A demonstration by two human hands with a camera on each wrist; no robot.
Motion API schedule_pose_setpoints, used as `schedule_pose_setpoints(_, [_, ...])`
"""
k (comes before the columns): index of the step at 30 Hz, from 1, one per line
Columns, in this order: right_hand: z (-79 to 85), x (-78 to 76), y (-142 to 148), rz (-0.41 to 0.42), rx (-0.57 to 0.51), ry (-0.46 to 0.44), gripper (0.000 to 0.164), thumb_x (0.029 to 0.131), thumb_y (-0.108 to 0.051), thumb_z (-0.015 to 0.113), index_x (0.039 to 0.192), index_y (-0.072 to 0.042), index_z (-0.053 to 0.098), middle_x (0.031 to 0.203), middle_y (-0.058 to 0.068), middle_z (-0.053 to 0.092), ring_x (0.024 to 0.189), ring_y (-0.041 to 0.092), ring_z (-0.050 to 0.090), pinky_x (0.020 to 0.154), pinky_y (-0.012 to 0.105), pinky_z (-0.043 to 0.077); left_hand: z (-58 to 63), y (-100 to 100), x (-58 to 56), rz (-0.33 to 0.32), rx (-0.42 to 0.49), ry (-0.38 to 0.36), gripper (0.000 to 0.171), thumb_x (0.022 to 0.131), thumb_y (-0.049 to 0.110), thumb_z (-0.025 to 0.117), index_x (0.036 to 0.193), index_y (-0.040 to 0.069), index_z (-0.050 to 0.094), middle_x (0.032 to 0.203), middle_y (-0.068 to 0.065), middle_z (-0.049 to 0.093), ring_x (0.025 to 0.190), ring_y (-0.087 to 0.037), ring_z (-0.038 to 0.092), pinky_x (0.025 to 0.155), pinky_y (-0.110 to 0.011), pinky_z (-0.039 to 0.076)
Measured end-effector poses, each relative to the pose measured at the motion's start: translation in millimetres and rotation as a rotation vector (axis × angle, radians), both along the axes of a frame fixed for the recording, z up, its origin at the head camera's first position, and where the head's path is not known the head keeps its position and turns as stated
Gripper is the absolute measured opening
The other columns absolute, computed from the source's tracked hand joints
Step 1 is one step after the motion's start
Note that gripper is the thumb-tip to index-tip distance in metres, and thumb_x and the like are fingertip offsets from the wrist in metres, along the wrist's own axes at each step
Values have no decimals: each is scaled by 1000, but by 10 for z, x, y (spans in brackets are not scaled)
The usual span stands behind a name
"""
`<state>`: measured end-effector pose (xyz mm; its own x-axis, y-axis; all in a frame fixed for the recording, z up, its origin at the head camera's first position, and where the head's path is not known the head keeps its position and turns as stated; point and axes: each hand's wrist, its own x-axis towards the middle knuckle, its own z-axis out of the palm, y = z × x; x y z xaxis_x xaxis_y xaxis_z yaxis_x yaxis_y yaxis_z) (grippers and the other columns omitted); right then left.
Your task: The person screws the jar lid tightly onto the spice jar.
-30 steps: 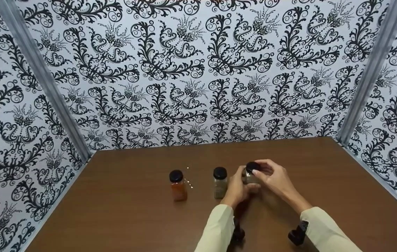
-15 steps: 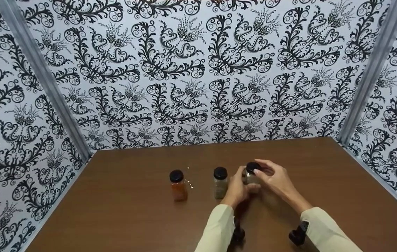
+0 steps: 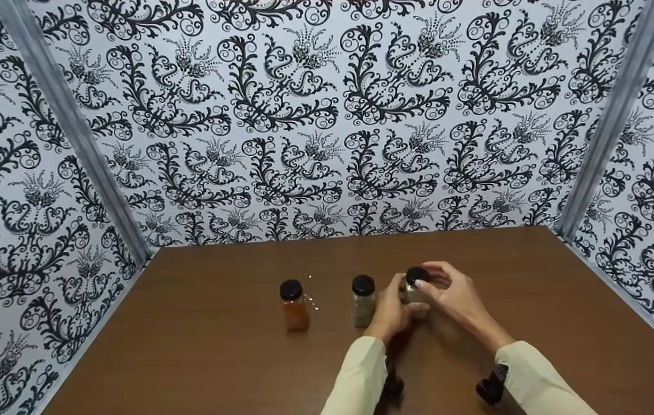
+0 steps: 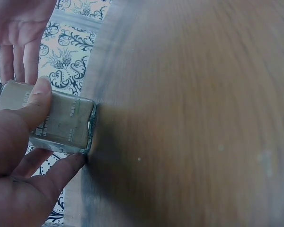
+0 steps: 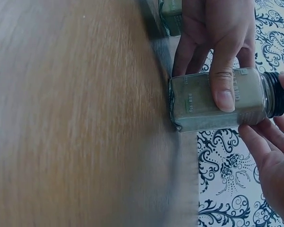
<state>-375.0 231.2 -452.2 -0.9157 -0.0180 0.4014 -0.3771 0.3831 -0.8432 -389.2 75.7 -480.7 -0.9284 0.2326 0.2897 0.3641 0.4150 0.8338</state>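
Observation:
A glass spice jar (image 5: 201, 101) with a black lid (image 3: 417, 275) and pale greenish-brown powder stands upright at the table's right of centre. My left hand (image 3: 391, 308) grips its body, thumb across the front in both wrist views. With thumb and fingers, my right hand (image 3: 455, 292) holds the black lid from the right side. Just left of my left hand stands a second spice jar (image 3: 364, 302), with a similar greenish powder and black lid. Farther left is a third spice jar (image 3: 294, 311) holding orange-red powder, also black-lidded.
The brown wooden table (image 3: 217, 357) reaches back to a wall (image 3: 327, 144) with black scroll pattern, framed by grey strips. Small shiny spots (image 3: 312, 302) show on the wood beside the orange-red jar. Black wrist devices (image 3: 491, 386) hang below the light sleeves (image 3: 540, 374).
Almost nothing differs; the right hand's fingers have shifted very slightly at the black lid. The jars keep their places.

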Motion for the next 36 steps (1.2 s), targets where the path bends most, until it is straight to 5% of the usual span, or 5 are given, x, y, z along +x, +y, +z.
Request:
schedule_pose_setpoints(4, [-4, -6, 7, 1, 22, 10, 40, 93, -13, 72, 130, -2, 62, 122, 20, 69, 114, 33, 68, 100, 36, 54, -13, 1, -11, -2, 12, -2, 54, 81, 20, 84, 127, 15, 57, 113, -8, 69, 101, -17, 67, 85, -30, 54])
schedule_pose_setpoints(10, [-6, -13, 7, 0, 32, 13, 34, 93, -9, 70, 126, -1, 66, 119, 20, 70, 114, 34, 67, 93, 17, 52, -21, 5, -25, 6, -5, 22, 52, 80, 19, 85, 124, 15, 57, 111, -8, 68, 100, -17, 66, 85, -30, 53])
schedule_pose_setpoints(25, [-5, -17, 3, -2, 26, -25, 38, 91, -14, 73, 125, 0, 62, 120, 21, 69, 114, 34, 67, 100, 38, 54, -9, -2, -12, -10, 21, 2, 53, 80, 16, 84, 125, 15, 57, 113, -9, 70, 103, -24, 69, 85, -30, 55])
schedule_pose_setpoints(32, [4, -13, 20, 9, 33, -2, 36, 94, -9, 69, 129, -2, 64, 121, 20, 70, 113, 33, 68, 94, 18, 52, 7, 6, -3, 0, 28, -29, 53, 81, 17, 84, 127, 17, 57, 120, -8, 71, 110, -24, 68, 91, -34, 55])
schedule_pose_setpoints(36, [3, -12, 17, 6, 48, 10, 33, 93, -9, 70, 125, -2, 66, 118, 19, 71, 111, 32, 69, 93, 19, 53, 13, 16, -4, 10, 20, -39, 53, 81, 19, 84, 127, 19, 57, 124, -8, 69, 113, -23, 66, 95, -37, 54])
